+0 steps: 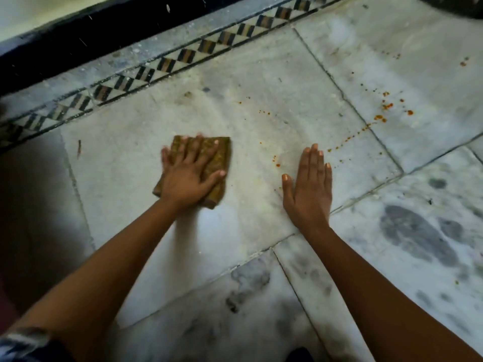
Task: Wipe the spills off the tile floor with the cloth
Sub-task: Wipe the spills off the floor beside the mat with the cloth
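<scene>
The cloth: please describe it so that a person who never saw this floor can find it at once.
Start at the black-and-white checkered border strip along the wall, then come down onto the big pale tile. There the left hand presses flat on the cloth, a folded brownish-yellow square, the only fabric on the floor.

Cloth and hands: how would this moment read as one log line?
left hand: presses cloth flat | right hand: flat on floor | orange spills: unwiped, right of cloth
</scene>
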